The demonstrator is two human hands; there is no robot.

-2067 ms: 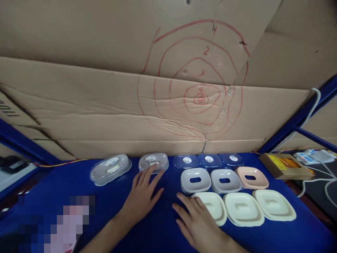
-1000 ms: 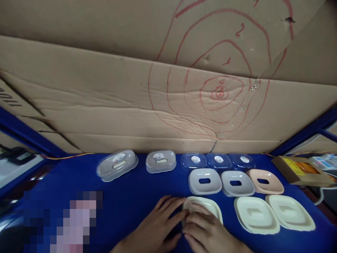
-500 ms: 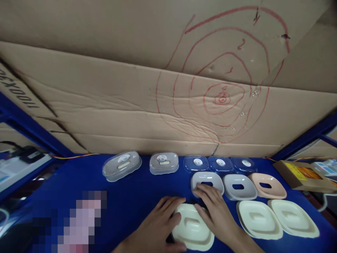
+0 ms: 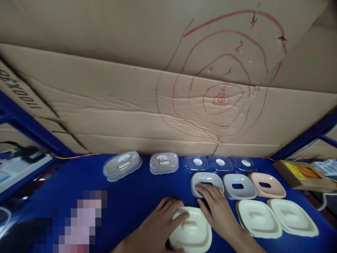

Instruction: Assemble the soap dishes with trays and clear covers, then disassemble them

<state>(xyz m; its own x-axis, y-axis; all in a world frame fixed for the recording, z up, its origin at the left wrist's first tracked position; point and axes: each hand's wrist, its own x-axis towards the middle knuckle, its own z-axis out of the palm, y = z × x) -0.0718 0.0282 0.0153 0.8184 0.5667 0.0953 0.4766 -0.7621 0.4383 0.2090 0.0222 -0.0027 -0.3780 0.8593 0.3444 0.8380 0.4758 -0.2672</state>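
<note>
At the near edge a cream oval tray (image 4: 193,232), looking like a soap dish base, lies with a raised ridge in its middle. My left hand (image 4: 160,225) is closed round its left side, thumb over the tray's top and fingers at the far rim. Part of the tray is hidden beneath that hand. Just behind it is a grey soap dish (image 4: 196,179) with a dark oval slot. My right hand (image 4: 214,205) has its fingers hooked over the near rim of this grey dish, by the slot, and its thumb in front.
Two cream trays (image 4: 259,219) sit at the right, before another grey dish (image 4: 240,186) and a peach dish (image 4: 268,186). Clear lids (image 4: 219,164) line the back. Two lidded grey dishes (image 4: 163,163) stand left of them. Cardboard (image 4: 118,98) walls the back; an open box (image 4: 302,175) is at right.
My left thumb has moved over the cream tray's top, and the tray has shifted slightly left and nearer. My right thumb has drawn away from the tray toward the grey dish.
</note>
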